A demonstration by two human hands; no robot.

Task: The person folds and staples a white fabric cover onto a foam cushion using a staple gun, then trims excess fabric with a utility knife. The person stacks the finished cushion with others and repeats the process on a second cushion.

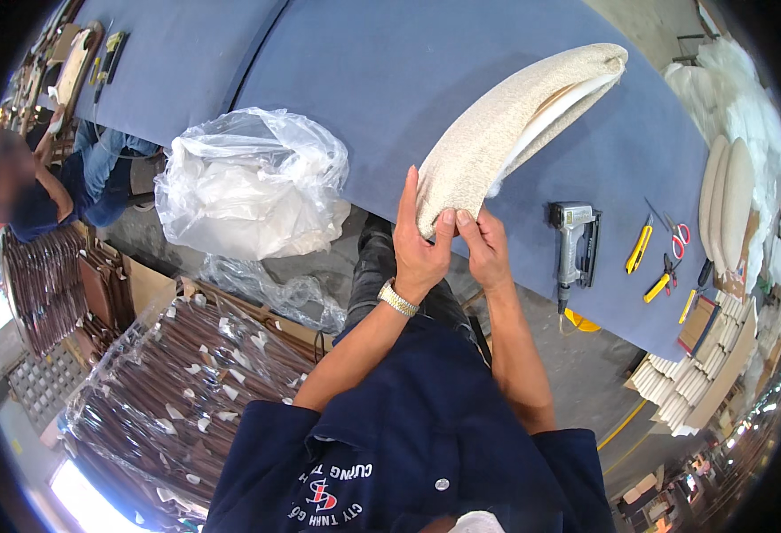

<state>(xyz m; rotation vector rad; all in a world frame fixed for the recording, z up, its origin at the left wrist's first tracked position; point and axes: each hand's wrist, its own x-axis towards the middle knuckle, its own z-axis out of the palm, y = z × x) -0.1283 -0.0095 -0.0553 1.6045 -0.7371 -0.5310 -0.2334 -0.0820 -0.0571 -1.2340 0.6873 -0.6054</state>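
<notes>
A long, curved cushion pad (pixel 479 133) in beige woven fabric rests partly on the blue-grey table (pixel 346 71), its near end raised off the front edge. Along its right side the cover is parted, and white padding shows inside. My left hand (pixel 421 249) wraps the near end from the left, forefinger stretched along the fabric and thumb on top. The thumb and fingers of my right hand (pixel 485 249) pinch the same end, close beside the left thumb. A pneumatic staple gun (pixel 575 244) lies on the table to the right of my right hand.
Right of the stapler are a yellow cutter knife (pixel 639 249), red-handled scissors (pixel 681 238) and yellow-handled pliers (pixel 659 282). Several finished beige pads (pixel 726 200) stack at the far right. A clear plastic bag (pixel 253 182) bulges at the table's left edge. Wrapped brown frames (pixel 186 391) stand left; another person (pixel 53 182) sits beyond.
</notes>
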